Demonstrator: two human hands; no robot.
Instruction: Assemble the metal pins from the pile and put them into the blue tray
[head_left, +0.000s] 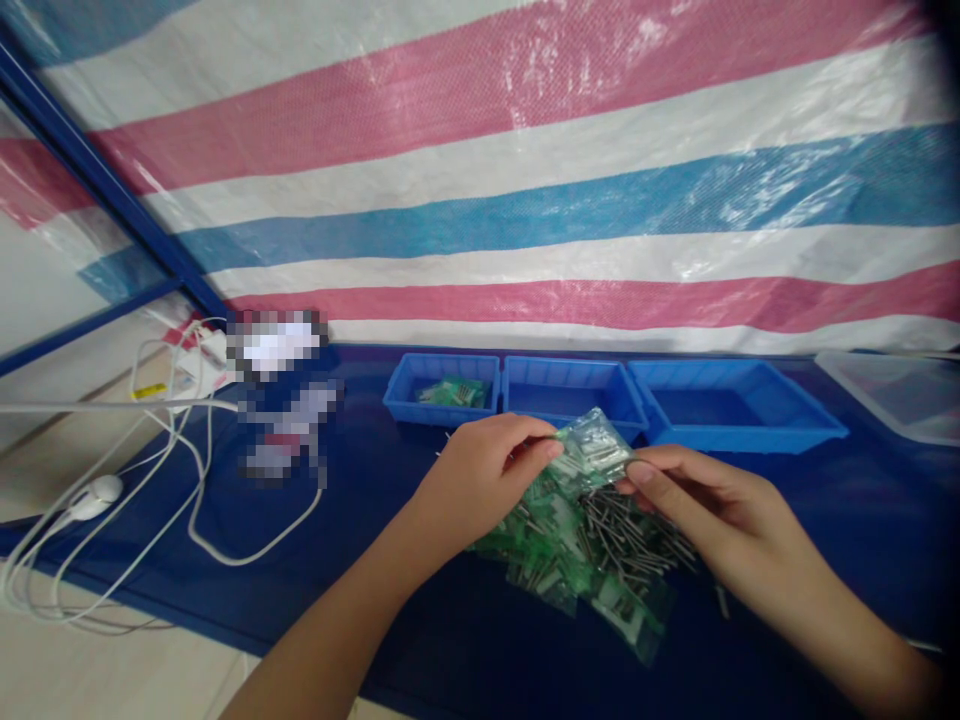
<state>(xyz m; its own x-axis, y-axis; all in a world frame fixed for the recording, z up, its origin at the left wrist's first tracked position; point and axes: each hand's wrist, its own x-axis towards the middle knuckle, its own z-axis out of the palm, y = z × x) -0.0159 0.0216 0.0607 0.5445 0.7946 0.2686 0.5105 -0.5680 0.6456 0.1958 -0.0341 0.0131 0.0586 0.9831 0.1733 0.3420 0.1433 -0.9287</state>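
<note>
Both my hands hold one small clear-green plastic bag of metal pins [596, 450] above a dark blue table [480, 640]. My left hand [480, 475] pinches its left edge with closed fingers. My right hand [686, 495] pinches its right edge. Beneath the bag lies a heap of similar green bags [555, 560] and loose metal pins [637, 535].
Three blue trays stand along the back: the left one [442, 385] holds a green bag, the middle [574, 390] and right [735, 405] look bare. A clear lid or tray [896, 390] sits far right. White cables [172, 480] lie on the left. A striped tarp [525, 180] hangs behind.
</note>
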